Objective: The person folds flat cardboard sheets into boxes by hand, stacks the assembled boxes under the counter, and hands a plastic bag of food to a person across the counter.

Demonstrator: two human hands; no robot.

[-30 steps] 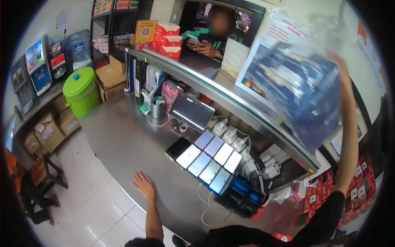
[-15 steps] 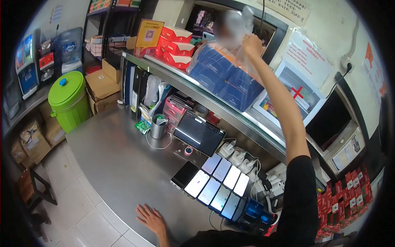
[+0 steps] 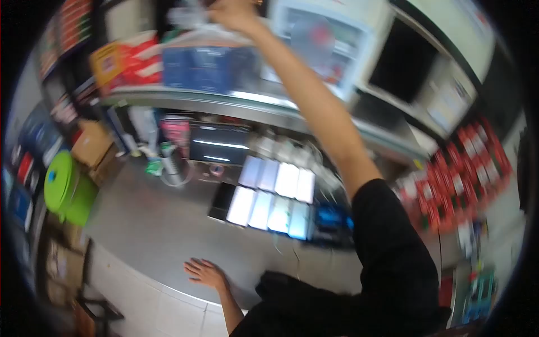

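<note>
Placing of a bag at a raised shelf. The right hand is at the far edge of the view, at the neck of a clear plastic bag; its fingers look bent, but blur and the frame edge prevent telling whether they grip the plastic or are loose. The step in hand is judged to be the setting down of the bag, whose base appears to rest on the shelf. The next move of this hand would call for confirming that the base is steady before slackening the fingers, and for an arm path clear of the white cabinet to the right.

The left hand lies palm down on the near edge of the metal counter, fingers spread, holding nothing.

The bag is upright on the far side of the scene, just beside red boxes at its left. Through its film show dark blue boxes set side by side, with a brownish band above them; the film bunches pale and crumpled toward the top. Print on the boxes is too blurred to read.
</note>
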